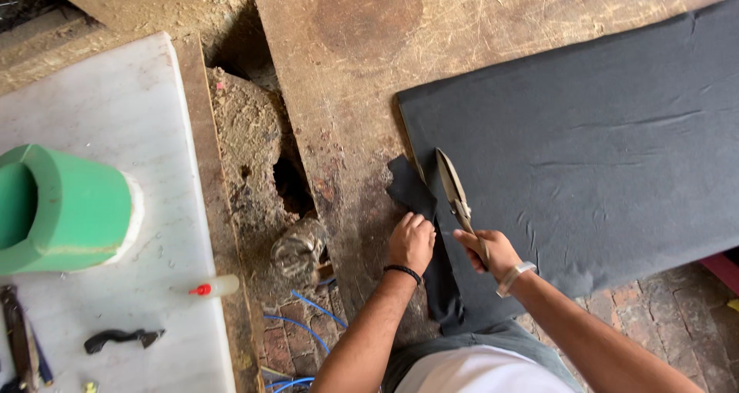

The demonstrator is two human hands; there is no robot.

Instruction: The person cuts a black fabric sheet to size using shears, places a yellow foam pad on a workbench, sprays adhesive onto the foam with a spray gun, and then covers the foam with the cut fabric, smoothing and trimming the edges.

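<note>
- Right hand (pixel 493 253) is gripping the handles of one pair of long-bladed metal shears (pixel 454 189), fingers closed round them; blades are pointing away from the person, along the left edge of the sheet.
- One large dark grey fabric sheet (pixel 585 154) is lying flat on the worn wooden counter (pixel 346 70), near edge hanging off toward the person – my read: flat keeps the cut line straight.
- Left hand (pixel 411 241) is closed on the narrow cut strip of the same dark fabric (pixel 409 189), just left of the blades; looks like it is pulling the strip aside and taut so the shears are running clear.
- Strip is trailing down off the counter edge between the two forearms.
- One black band on the left wrist, one pale watch on the right.
- Left, well apart: one white slab (pixel 131 100) carrying one green foam block with a hollow (pixel 65 208), one small white glue bottle with a red tip (pixel 215 287), one black scrap (pixel 122 338), plus some dark tools at the edge, too cropped to count.
- One crumpled clear plastic piece (pixel 299 247) is sitting in the gap; blue wires (pixel 304 324) below, at least two.
</note>
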